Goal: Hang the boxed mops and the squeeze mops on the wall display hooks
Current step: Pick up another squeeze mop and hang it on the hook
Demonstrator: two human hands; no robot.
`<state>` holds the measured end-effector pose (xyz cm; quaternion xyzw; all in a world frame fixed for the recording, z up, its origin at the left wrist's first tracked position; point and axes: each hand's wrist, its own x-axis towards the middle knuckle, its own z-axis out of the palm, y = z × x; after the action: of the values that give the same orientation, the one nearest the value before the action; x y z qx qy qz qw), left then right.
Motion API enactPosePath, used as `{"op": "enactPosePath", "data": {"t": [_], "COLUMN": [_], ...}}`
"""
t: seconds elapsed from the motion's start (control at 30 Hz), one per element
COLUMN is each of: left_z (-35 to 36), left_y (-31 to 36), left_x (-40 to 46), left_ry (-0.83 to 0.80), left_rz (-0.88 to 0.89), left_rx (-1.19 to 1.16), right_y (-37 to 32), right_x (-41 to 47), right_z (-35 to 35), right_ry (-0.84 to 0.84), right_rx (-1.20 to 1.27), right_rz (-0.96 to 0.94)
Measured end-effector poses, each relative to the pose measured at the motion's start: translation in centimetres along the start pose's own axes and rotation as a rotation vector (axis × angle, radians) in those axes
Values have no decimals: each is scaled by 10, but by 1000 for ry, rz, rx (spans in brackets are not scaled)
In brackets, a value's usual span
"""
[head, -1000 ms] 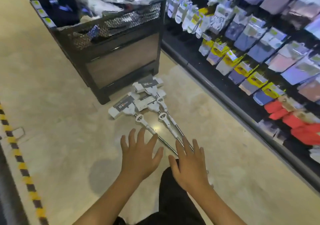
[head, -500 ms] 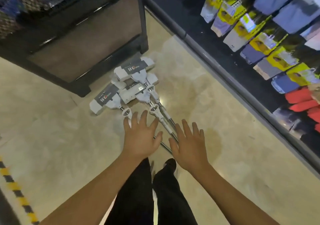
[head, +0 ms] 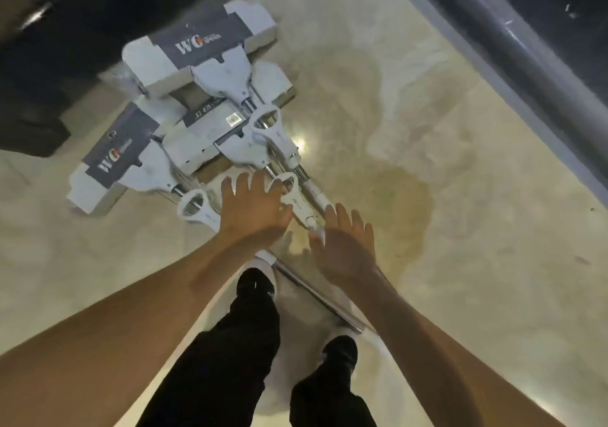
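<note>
Step in hand: pickup. Squeeze mops [head: 197,104] lie stacked on the floor [head: 411,130], upper centre of frame. Left hand [head: 253,211] and right hand [head: 345,245] hover above the handles, fingers spread, grasping nothing. Next: grasp one handle and lift.

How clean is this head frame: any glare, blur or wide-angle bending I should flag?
Head view: a small bright glare spot sits on the glossy floor beside the boxed mops; the right hand is smeared by motion blur, the left hand sharper; the shelf base rail shows no obvious bending; the box lettering stays legible.
</note>
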<state>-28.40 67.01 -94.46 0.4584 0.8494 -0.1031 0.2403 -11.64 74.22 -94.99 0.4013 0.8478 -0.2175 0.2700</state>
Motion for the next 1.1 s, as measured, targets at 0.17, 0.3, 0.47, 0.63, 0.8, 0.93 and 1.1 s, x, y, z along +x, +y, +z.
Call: {"op": "enactPosePath", "data": {"t": [0.17, 0.3, 0.47, 0.63, 0.8, 0.93, 1.1], "left_z": [67, 91, 88, 47, 30, 0, -42], "left_y": [-17, -21, -14, -26, -20, -7, 17], "left_x": [91, 127, 123, 153, 131, 69, -25], "left_ry": [-111, -159, -142, -219, -211, -324, -326], "left_rz": [-80, -102, -241, -607, -777, -797, -802], "left_rx": [-103, -528, -1091, -1889, -1970, -1948, -1944], "right_y": [30, 23, 20, -9, -34, -33, -21], "right_x": [127, 165, 153, 110, 44, -29, -127], "right_z": [65, 85, 87, 67, 42, 14, -16], "right_ry": [-11, -145, -145, -33, -41, -68, -135], "right_rx": [229, 637, 672, 516, 678, 666, 602], "right_rz": [57, 144, 155, 32, 121, 131, 143]}}
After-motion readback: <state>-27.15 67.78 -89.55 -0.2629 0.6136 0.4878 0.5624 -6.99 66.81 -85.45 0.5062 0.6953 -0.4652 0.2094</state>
